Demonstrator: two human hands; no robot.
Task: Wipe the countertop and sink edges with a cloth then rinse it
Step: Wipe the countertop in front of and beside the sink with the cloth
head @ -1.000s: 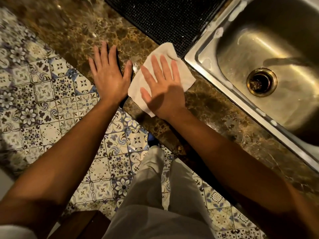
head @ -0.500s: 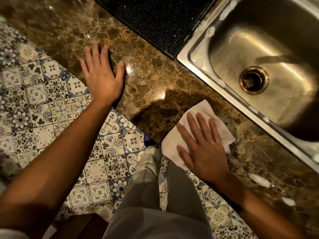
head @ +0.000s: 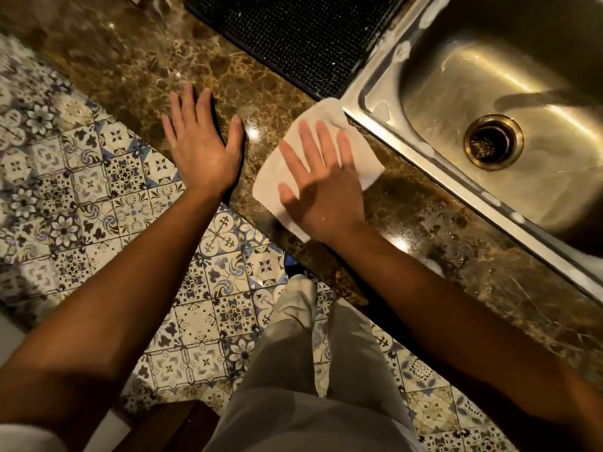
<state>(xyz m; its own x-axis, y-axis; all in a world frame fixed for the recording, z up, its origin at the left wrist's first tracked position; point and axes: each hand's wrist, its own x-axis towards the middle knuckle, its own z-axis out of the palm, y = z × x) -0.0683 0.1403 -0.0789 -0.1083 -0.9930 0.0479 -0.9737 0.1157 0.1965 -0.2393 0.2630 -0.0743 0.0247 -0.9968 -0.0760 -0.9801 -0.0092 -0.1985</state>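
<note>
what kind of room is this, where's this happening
Most likely a home kitchen. A stainless steel sink with a drain is set into a brown marble-look countertop, a black ribbed mat lies beside it, and the floor has patterned tiles.

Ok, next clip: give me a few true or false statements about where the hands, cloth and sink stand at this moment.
1. The right hand presses flat on the white cloth. True.
2. The left hand holds a second cloth. False: it rests open on the countertop edge, holding nothing.
3. The cloth lies inside the sink basin. False: it lies on the countertop, its far corner at the sink's rim.
4. A black mat lies on the countertop beside the sink. True.
5. The sink drain is covered by a plug. False: it is open.
</note>
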